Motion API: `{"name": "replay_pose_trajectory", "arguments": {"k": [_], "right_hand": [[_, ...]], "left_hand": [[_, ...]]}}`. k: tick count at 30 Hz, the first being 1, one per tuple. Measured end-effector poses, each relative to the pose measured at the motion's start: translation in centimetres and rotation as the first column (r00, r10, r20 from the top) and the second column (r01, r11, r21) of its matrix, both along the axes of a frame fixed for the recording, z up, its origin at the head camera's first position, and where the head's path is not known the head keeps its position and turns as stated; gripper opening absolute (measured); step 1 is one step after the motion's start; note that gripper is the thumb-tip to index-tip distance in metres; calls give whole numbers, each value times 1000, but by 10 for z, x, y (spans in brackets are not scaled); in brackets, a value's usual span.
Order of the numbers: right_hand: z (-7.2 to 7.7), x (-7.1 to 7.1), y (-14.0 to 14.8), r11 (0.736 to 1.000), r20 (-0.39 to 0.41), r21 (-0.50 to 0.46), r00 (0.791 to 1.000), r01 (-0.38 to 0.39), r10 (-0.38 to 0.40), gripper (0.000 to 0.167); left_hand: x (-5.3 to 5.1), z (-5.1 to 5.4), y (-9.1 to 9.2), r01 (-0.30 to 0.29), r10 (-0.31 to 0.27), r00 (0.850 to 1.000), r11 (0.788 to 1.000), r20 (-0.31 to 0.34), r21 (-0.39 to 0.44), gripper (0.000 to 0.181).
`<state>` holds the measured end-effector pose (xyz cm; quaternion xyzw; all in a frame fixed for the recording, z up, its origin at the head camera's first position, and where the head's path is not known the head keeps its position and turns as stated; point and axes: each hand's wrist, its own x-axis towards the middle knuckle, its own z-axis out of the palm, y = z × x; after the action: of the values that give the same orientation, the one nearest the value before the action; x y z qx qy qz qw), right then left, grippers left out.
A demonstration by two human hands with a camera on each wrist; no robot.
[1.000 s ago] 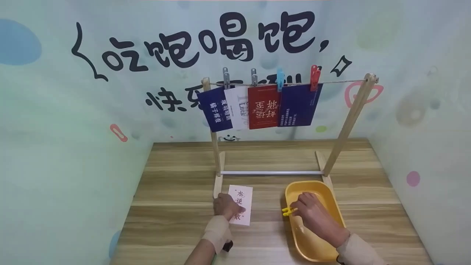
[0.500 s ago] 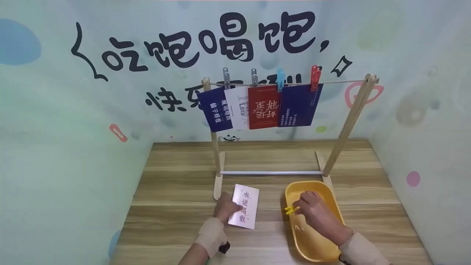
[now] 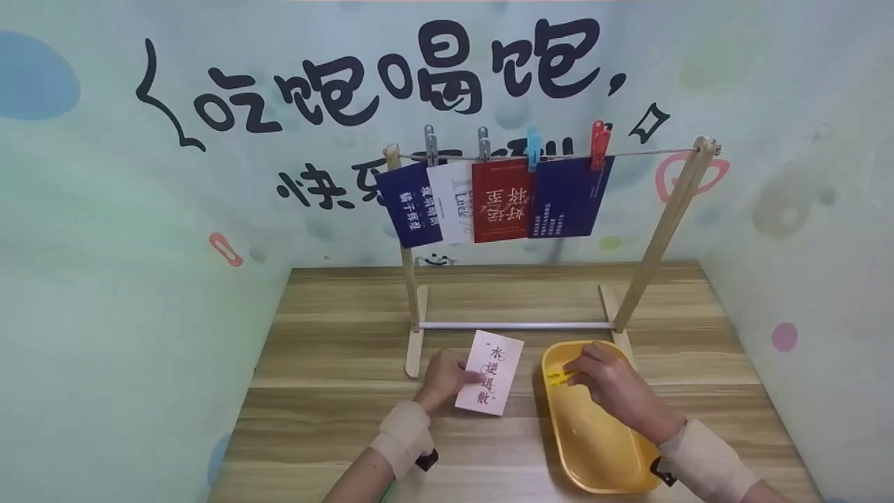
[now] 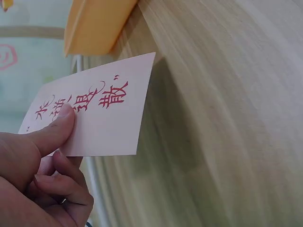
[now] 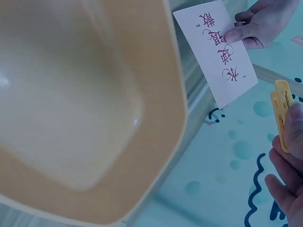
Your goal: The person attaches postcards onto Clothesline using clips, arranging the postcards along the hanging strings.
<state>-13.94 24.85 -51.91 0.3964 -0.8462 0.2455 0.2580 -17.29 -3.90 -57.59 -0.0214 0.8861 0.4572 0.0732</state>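
Observation:
Between thumb and fingers, my left hand [image 3: 445, 381] pinches a white card [image 3: 501, 353] with red characters by its left edge. In the left wrist view the card [image 4: 118, 127] is raised off the table, thumb on its printed face and fingers curled behind. My right hand [image 3: 621, 384] holds a yellow clothespin [image 3: 559, 378] above the far end of the yellow basin. The right wrist view shows the clothespin [image 5: 280, 111] between thumb and fingers, apart from the card [image 5: 203, 42].
A wooden stand [image 3: 660, 241] holds a string with several cards pegged on it, among them a red card [image 3: 500, 223] and a blue card [image 3: 569, 199]. Grey, light blue and red clothespins [image 3: 598, 145] grip them. The basin [image 3: 569, 461] stands at the right on the wooden table [image 3: 314, 391].
The left hand has lifted the white card off the table and carried it right and away from me. The right hand has moved slightly forward with the yellow clothespin.

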Motion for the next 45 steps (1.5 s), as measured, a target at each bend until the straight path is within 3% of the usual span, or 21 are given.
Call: {"name": "replay_pose_trajectory", "arguments": {"k": [6, 11, 17, 23, 29, 35, 41, 45], "right_hand": [[32, -6, 9, 999, 90, 17, 995, 35, -37, 24], [68, -18, 22, 999, 23, 15, 999, 28, -28, 28], [115, -26, 33, 993, -9, 62, 995, 99, -98, 28], [162, -39, 42, 993, -82, 71, 993, 95, -89, 27], [198, -47, 51, 987, -89, 107, 990, 121, -111, 27], [223, -57, 58, 982, -109, 147, 989, 119, -104, 25], [252, -67, 62, 976, -114, 193, 991, 96, -74, 26], [274, -73, 63, 961, -112, 241, 988, 134, -109, 24]], "left_hand": [[-5, 30, 19, 26, -25, 1000, 997, -11, 71, 16], [-14, 60, 35, 64, -60, 997, 993, -43, 103, 13], [-31, 99, 54, 78, -70, 994, 993, -88, 91, 15], [-46, 137, 67, 124, -105, 984, 984, -142, 131, 18], [-53, 161, 79, 180, -152, 966, 976, -208, 123, 18], [-62, 181, 97, 191, -163, 950, 978, -267, 83, 19], [-70, 205, 114, 161, -133, 957, 983, -257, 90, 19], [-74, 220, 123, 131, -104, 957, 988, -270, 85, 19]]}}
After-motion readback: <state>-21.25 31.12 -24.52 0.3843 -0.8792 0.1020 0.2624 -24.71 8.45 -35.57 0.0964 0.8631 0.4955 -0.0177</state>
